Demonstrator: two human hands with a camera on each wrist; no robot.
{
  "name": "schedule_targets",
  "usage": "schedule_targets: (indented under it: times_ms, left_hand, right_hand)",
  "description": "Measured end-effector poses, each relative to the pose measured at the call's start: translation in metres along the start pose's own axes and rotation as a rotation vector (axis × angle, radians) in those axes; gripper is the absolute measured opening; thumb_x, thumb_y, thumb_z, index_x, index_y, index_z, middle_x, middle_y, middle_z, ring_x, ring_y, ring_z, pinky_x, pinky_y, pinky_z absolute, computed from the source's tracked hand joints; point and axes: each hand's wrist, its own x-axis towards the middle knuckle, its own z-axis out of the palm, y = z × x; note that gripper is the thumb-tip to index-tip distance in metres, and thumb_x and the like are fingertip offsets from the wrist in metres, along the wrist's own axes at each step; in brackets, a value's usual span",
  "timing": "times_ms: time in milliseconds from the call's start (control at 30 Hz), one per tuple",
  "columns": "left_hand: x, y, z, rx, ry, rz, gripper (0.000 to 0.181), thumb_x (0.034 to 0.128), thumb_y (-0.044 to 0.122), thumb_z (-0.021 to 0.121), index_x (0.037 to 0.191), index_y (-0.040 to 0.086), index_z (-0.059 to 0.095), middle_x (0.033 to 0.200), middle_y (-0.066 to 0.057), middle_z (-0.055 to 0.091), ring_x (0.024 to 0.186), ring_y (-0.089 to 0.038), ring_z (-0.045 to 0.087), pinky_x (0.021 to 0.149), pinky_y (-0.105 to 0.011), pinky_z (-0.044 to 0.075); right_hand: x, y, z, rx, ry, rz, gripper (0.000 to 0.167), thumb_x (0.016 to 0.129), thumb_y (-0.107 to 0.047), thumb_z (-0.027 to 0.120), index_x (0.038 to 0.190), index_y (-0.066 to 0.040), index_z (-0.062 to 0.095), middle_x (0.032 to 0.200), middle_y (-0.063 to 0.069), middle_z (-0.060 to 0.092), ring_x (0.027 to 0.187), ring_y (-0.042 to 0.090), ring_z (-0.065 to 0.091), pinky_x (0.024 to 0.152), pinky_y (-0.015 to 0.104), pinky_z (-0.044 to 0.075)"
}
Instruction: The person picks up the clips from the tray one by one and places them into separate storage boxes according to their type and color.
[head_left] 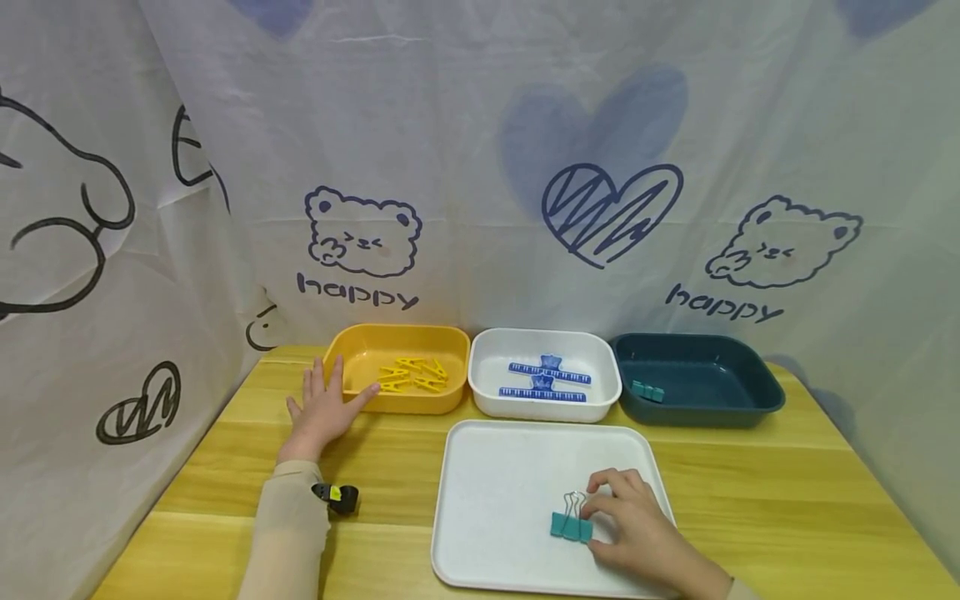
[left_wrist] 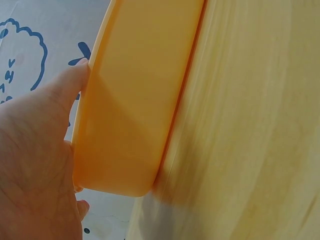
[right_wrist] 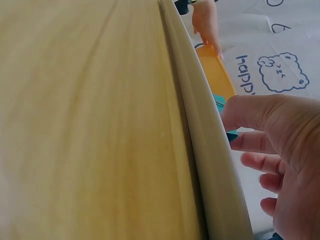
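My left hand (head_left: 324, 410) lies on the near left corner of the yellow bin (head_left: 408, 403), its fingers spread; in the left wrist view the thumb touches the rim. Several yellow clothespins (head_left: 412, 375) lie inside that bin. Over the white tray (head_left: 495, 500), my right hand (head_left: 637, 525) pinches the right end of a teal binder clip (head_left: 572, 527) between thumb and index finger. The clip's wire handles point away from me. In the right wrist view, the tray's edge and the thumb partly hide the clip (right_wrist: 219, 102).
Behind the tray, a white bin (head_left: 545, 408) holds two blue clips with piano-key bars (head_left: 543, 393). To its right, a dark teal bin (head_left: 701, 412) holds teal binder clips (head_left: 648, 392). A printed cloth (head_left: 480, 275) hangs behind the wooden table (head_left: 750, 500).
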Motion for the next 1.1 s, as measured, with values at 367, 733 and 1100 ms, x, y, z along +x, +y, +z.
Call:
schedule_targets:
  times_ms: [367, 733, 1100]
  left_hand:
    - [0.001, -0.001, 0.0, 0.001, 0.0, 0.003, 0.1, 0.0913, 0.072, 0.039, 0.157, 0.011, -0.005, 0.16, -0.022, -0.023, 0.146, -0.048, -0.02, 0.106, -0.077, -0.013]
    - [0.002, -0.002, 0.001, 0.0, 0.002, 0.01, 0.101, 0.0907, 0.073, 0.039, 0.157, 0.011, -0.005, 0.16, -0.023, -0.023, 0.146, -0.047, -0.02, 0.106, -0.078, -0.013]
    - [0.003, -0.002, 0.002, 0.002, 0.002, 0.005, 0.101, 0.0908, 0.073, 0.038, 0.157, 0.011, -0.005, 0.16, -0.022, -0.023, 0.146, -0.047, -0.02, 0.106, -0.077, -0.013]
  right_hand:
    - [0.002, 0.002, 0.0, 0.002, -0.005, 0.04, 0.025, 0.065, -0.038, 0.089, 0.079, -0.037, 0.068, 0.111, -0.012, 0.052, 0.104, 0.016, 0.038, 0.091, 0.043, 0.039]
    - [0.002, 0.005, 0.0, -0.058, 0.066, -0.022, 0.022, 0.066, -0.031, 0.087, 0.075, -0.032, 0.067, 0.109, -0.012, 0.054, 0.104, 0.014, 0.038, 0.091, 0.041, 0.039]
    - [0.005, 0.018, -0.007, -0.089, 0.175, -0.007, 0.027, 0.062, -0.027, 0.089, 0.074, -0.032, 0.065, 0.109, -0.009, 0.057, 0.103, 0.018, 0.041, 0.092, 0.041, 0.039]
